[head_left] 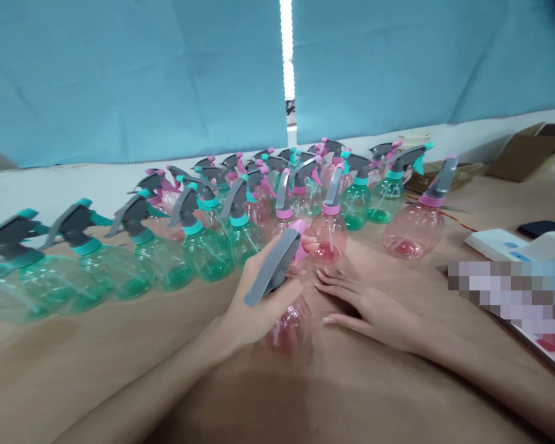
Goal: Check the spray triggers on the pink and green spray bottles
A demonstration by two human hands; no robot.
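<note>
The left hand [252, 302] is wrapped round the neck of a pink spray bottle [289, 324] near the middle of the table [74, 370], fingers closed under its grey trigger [272, 266]. The right hand [374, 308] lies flat and open just beside it, holding nothing. Behind stand rows of green bottles [203, 250] and pink bottles [414, 228]; some seem to hold a little liquid at the bottom.

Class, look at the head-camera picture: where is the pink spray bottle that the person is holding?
The pink spray bottle sits low at centre of the head view, in the left hand, beside the right hand resting flat on the table, before the bottle rows.
</note>
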